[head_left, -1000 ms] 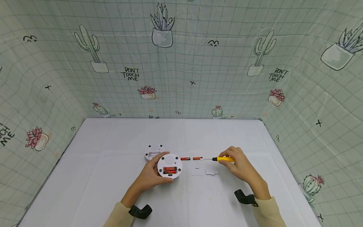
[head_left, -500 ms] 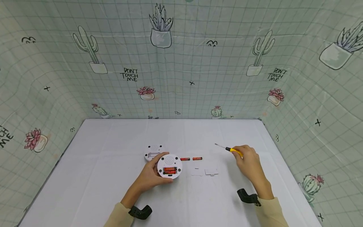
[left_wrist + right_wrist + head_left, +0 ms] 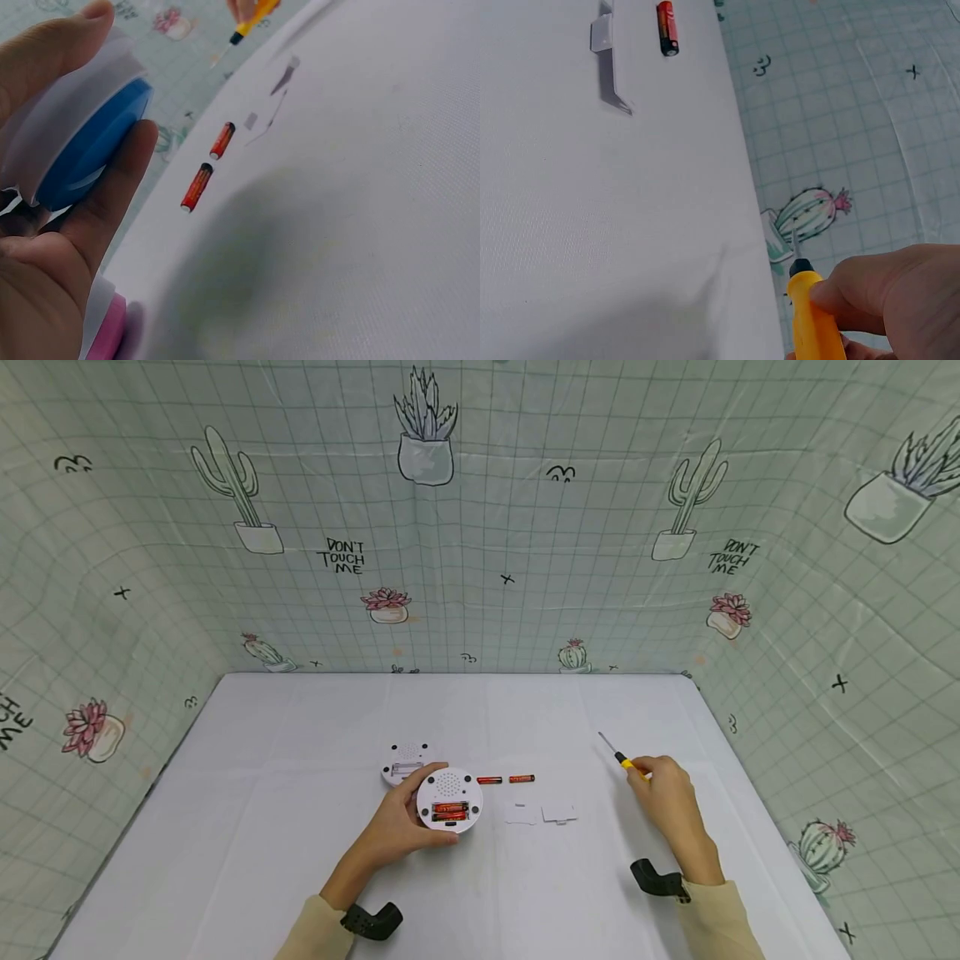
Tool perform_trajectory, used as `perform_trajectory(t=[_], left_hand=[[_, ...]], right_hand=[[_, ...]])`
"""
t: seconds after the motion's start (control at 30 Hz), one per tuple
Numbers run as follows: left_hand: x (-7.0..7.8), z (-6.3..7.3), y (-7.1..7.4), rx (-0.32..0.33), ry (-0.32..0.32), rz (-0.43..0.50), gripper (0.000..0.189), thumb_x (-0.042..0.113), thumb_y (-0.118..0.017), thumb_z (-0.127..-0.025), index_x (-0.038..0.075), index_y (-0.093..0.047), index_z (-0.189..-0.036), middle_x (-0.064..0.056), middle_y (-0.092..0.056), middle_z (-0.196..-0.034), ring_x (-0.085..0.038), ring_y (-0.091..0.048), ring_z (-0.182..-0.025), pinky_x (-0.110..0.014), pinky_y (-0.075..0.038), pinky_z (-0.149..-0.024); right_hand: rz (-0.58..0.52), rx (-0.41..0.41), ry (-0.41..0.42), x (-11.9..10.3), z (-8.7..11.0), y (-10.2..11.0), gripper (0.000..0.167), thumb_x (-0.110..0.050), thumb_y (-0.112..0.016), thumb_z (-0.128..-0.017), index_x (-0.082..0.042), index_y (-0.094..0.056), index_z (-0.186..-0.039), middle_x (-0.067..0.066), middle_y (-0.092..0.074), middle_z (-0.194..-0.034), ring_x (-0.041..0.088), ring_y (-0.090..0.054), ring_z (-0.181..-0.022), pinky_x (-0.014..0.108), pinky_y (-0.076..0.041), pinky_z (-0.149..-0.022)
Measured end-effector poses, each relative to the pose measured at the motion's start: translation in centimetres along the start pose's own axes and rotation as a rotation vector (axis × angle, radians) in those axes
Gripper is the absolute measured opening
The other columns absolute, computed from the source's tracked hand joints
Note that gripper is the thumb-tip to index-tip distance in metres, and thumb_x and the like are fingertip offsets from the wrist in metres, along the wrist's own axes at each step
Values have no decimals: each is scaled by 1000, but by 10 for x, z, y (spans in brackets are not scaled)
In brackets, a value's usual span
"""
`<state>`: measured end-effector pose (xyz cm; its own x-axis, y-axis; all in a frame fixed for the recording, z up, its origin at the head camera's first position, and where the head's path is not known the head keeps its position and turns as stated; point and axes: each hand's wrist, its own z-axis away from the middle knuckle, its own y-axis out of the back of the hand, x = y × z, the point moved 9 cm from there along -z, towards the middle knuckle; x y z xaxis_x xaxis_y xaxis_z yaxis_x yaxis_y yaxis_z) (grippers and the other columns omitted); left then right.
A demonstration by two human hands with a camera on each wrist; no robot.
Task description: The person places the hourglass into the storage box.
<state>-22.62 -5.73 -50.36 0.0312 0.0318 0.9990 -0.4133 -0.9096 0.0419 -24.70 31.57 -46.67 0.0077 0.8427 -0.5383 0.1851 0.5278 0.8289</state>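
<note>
My left hand [image 3: 392,828] grips a round white battery-powered device [image 3: 448,783] by its edge, its back with the speaker holes facing up. Two red batteries [image 3: 450,812] lie side by side in its uncovered compartment. The left wrist view shows the device's blue underside [image 3: 101,146]. Over the right part of the table, my right hand [image 3: 670,797] holds a yellow-handled screwdriver [image 3: 815,319], its shaft pointing away and to the left, clear of everything else. Two loose red batteries, the left one [image 3: 490,780] and the right one [image 3: 522,778], lie between the hands.
Behind my left hand lies a second round white device [image 3: 407,750], partly hidden, with a bare battery slot and a pink side [image 3: 112,330]. Two white battery covers, one on the right [image 3: 559,815] and one on the left [image 3: 521,815], lie on the white table [image 3: 300,735]. Printed cloth surrounds it.
My right hand has drawn the screwdriver from beside the loose batteries to the right and up, swinging its tip away from me. My left hand and the device have stayed put.
</note>
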Motion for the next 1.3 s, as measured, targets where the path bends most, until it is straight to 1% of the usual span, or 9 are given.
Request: perform_trajectory(t=[0.13,0.23,0.37,0.5,0.7,0.97,1.07,1.2,1.3], left_hand=[[-3,1,1,5,12,-3,101,-1,-94,-69,15,-42,-154,-16,-44,-154,-23,-56,-129,-27,-59,-94],[-4,3,0,2,21,3,102,-1,-94,-68,15,-41,-155,-16,-43,-153,-20,-57,-127,-27,-59,-94],[-2,3,0,2,7,7,102,-1,-94,-69,16,-41,-155,-17,-43,-153,-25,-56,-128,-28,-59,-94],[1,3,0,9,-6,-14,102,1,-95,-68,16,-41,-154,-17,-42,-153,-31,-52,-132,-27,-58,-95],[0,2,0,10,-1,-12,103,0,-95,-68,16,-41,-154,-16,-42,-153,-32,-51,-133,-26,-58,-95],[1,2,1,15,-4,-15,104,0,-95,-67,15,-40,-155,-17,-41,-155,-34,-49,-135,-25,-57,-96],[1,2,1,18,2,-13,104,1,-95,-67,16,-41,-154,-16,-41,-155,-34,-49,-136,-25,-57,-96],[3,-1,1,13,-1,-11,103,0,-95,-68,19,-41,-154,-14,-41,-154,-33,-50,-135,-27,-58,-96],[4,-2,2,12,-5,-19,102,0,-94,-68,18,-41,-154,-14,-42,-154,-32,-50,-134,-26,-58,-96]], right_hand=[[-16,13,-47,8,-2,-4,26,-9,-62,-94,9,-74,-108,28,-70,-104,36,-64,-87,40,-50,-66],[-29,33,-104,16,-2,-8,27,-10,-61,-92,9,-74,-107,28,-71,-102,36,-65,-87,43,-53,-68],[-43,59,-168,25,0,-12,29,-11,-60,-91,10,-73,-106,28,-71,-101,38,-67,-87,47,-56,-71],[-46,61,-199,30,1,-18,30,-13,-59,-92,10,-72,-106,27,-70,-101,39,-66,-88,48,-55,-71],[-60,71,-207,36,2,-26,27,-11,-62,-93,11,-71,-105,26,-70,-96,39,-65,-88,48,-53,-72],[-59,66,-222,45,4,-35,25,-11,-64,-93,11,-71,-103,21,-69,-90,36,-64,-85,40,-51,-68],[-58,66,-219,46,5,-35,25,-11,-64,-93,10,-71,-103,22,-69,-90,36,-64,-85,38,-50,-68],[-62,55,-221,43,4,-34,27,-12,-64,-94,11,-70,-106,24,-68,-95,37,-63,-88,40,-51,-70],[-65,47,-224,42,3,-34,28,-13,-64,-93,11,-69,-108,26,-66,-97,38,-62,-89,43,-52,-71]])
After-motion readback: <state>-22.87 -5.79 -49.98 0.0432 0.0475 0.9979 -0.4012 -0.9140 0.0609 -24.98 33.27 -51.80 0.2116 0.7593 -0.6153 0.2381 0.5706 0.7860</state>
